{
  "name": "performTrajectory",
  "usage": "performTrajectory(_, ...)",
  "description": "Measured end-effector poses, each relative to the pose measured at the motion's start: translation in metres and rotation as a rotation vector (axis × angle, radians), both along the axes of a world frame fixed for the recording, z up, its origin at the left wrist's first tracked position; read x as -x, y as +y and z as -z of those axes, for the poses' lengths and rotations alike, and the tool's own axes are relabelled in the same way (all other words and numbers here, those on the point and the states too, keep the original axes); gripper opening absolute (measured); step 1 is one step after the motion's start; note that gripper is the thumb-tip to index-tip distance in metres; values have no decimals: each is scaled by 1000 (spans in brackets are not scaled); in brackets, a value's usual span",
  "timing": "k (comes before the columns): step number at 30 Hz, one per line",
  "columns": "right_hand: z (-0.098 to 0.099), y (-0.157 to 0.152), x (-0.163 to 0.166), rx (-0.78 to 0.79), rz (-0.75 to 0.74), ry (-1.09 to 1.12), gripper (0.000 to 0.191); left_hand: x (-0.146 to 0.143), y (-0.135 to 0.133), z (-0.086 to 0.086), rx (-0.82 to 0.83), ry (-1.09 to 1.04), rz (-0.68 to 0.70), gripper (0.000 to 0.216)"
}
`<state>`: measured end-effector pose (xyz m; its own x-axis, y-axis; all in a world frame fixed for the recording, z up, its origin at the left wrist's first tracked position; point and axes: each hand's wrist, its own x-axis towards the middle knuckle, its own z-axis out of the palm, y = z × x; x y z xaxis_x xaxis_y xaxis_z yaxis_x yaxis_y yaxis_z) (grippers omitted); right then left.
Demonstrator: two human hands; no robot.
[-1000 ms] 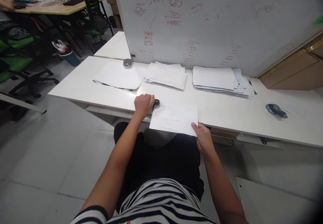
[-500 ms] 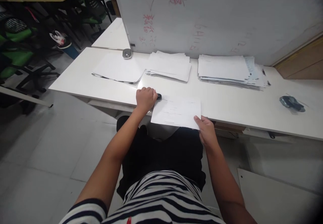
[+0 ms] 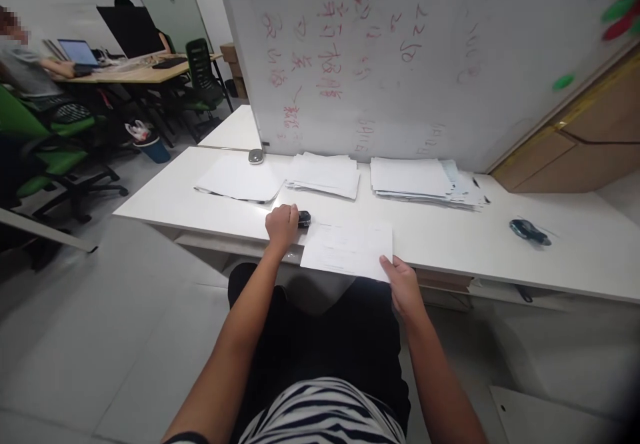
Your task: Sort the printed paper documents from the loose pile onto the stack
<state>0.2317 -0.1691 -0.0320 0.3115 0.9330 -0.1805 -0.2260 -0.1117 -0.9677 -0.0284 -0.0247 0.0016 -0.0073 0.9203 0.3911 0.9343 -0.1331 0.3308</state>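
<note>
My left hand is closed around a small black stapler at the top left corner of a set of white sheets lying at the near edge of the white table. My right hand pinches the sheets' lower right corner, which sticks out past the table edge. I sit with my lap under the table.
Three paper stacks lie along the far side: left, middle, right. A whiteboard with red writing stands behind them. A dark object lies at the right. A person sits at a desk far left among green chairs.
The head camera tilted down, then back up, so more of the whiteboard and room shows. My hands keep their hold on the stapler and the sheets.
</note>
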Motion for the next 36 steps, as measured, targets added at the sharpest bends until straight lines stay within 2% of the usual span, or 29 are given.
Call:
performTrajectory(5, -4, -8, -23, 11, 82, -136, 43, -4, 0, 5, -14, 72, 41, 41)
performTrajectory(10, -1, -13, -41, 32, 171, -348, 45, -4, 1, 10, -59, 114, 29, 42)
performTrajectory(15, 3, -14, -44, 30, 178, -339, 43, -4, 2, 13, -72, 118, 33, 42)
performTrajectory(21, -1, -7, -40, 18, 148, -332, 39, -5, 2, 15, -65, 48, 39, 43)
performTrajectory(26, -5, -2, -31, -27, 145, -352, 36, -2, -4, 11, -125, -125, 55, 34)
performTrajectory(29, -8, -1, -25, -49, 134, -355, 33, -2, -16, 8, -207, -216, 191, 28)
performTrajectory(32, -14, -3, -20, -72, 141, -341, 32, -8, -35, -1, -272, -435, 273, 32)
performTrajectory(34, -19, -5, -18, -82, 151, -337, 33, -15, -48, -11, -191, -624, 295, 36)
performTrajectory(36, -22, -7, -17, -86, 148, -330, 33, -21, -58, -21, 16, -799, 341, 38)
